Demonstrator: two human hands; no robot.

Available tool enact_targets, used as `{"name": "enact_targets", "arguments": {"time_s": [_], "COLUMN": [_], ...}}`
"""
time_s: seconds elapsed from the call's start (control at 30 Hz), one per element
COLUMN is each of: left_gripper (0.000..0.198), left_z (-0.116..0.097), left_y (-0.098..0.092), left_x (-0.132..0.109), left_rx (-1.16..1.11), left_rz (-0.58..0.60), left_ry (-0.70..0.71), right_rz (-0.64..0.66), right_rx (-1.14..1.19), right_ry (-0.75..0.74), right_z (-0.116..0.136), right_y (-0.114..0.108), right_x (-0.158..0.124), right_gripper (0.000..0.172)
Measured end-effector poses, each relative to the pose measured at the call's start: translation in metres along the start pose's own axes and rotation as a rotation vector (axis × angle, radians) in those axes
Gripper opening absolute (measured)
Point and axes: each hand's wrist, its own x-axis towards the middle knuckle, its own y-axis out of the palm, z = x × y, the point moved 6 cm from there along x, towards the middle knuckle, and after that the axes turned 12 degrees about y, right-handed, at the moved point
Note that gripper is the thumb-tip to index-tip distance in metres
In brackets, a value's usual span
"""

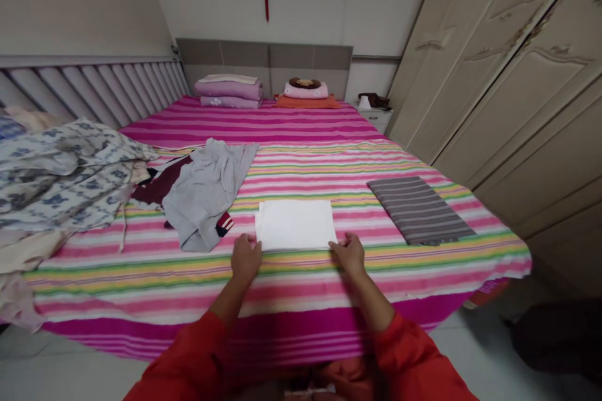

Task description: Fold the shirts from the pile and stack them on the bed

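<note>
A folded white cloth [296, 225] lies flat as a neat rectangle on the striped bed cover [301, 288]. At its near left corner is my left hand [246, 257], with the fingers curled and the thumb against the edge. My right hand [348, 255] pinches the near right corner in the same way. Both hands rest low on the cover, and the fingertips under the cloth are partly hidden. To the right lies a folded grey striped cloth [418, 210] with a fringed near edge. Left of the white cloth is a crumpled grey garment [207, 191].
A maroon garment [164, 178] sits partly under the grey one. Further left is a heap of floral fabric [70, 175]. Folded purple bedding [230, 91] and an orange pillow [308, 102] are by the headboard [268, 59]. A wardrobe [512, 88] stands along the right side.
</note>
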Motion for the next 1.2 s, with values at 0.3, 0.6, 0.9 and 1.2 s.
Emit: {"name": "enact_targets", "arguments": {"time_s": [0.3, 0.6, 0.9, 1.2], "left_gripper": [0.049, 0.050, 0.054, 0.052], "left_z": [-0.106, -0.072, -0.037, -0.003], "left_y": [0.117, 0.140, 0.098, 0.057], "left_x": [0.039, 0.055, 0.074, 0.042], "left_rx": [0.348, 0.621, 0.670, 0.527], "left_rz": [0.395, 0.352, 0.202, 0.047], "left_ry": [0.661, 0.531, 0.407, 0.440], "right_rz": [0.135, 0.185, 0.073, 0.003], "right_rx": [-0.699, -0.994, -0.912, -0.867], "right_ry": [-0.556, -0.301, -0.154, -0.254], "right_z": [0.079, 0.048, 0.043, 0.014], "right_y": [0.101, 0.129, 0.111, 0.072], "right_x": [-0.031, 0.020, 0.042, 0.018], "right_gripper": [0.049, 0.055, 0.063, 0.065]}}
